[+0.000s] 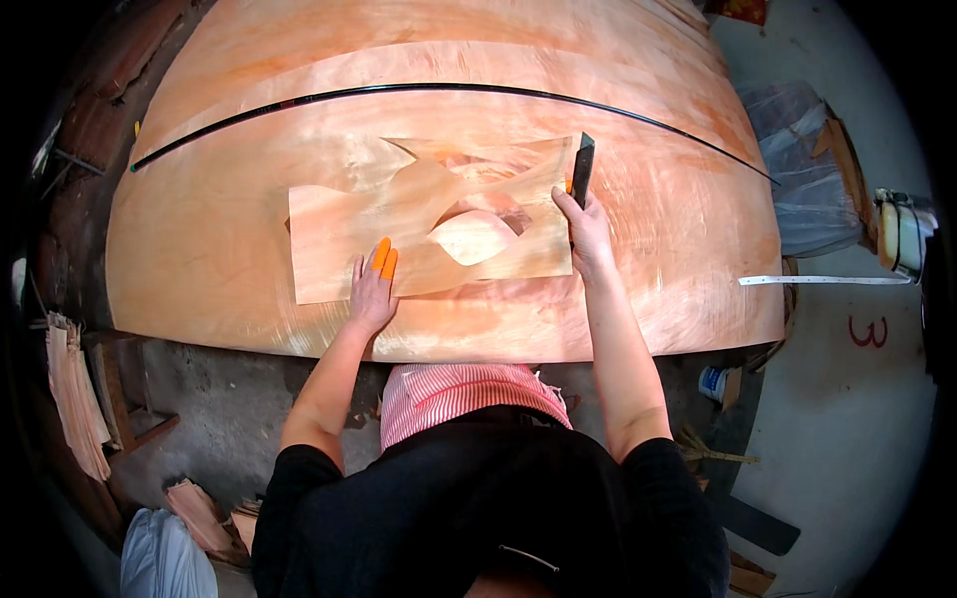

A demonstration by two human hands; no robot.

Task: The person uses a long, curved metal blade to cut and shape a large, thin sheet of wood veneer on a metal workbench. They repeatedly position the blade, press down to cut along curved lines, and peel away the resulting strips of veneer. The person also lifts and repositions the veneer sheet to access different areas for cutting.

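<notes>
A thin, pale wood veneer sheet [339,224] lies in front of me, with a ragged hole in its middle and a loose leaf-shaped veneer piece [474,239] in the hole. My left hand [373,291] rests on the sheet's near edge, fingers stretched out, two of them in orange finger covers. At the sheet's right edge, my right hand [586,231] is closed around a dark, slant-tipped knife [584,164] that points away from me. Its thumb lies along the sheet's edge. The lower part of the knife is hidden by the hand.
Larger veneer sheets [688,269] cover the broad table. A long thin black strip [429,88] bows across them beyond my hands. At the right, a white tape measure [827,280] crosses the table edge. Veneer offcuts [75,399] stand at the left; a small tub [714,383] sits below right.
</notes>
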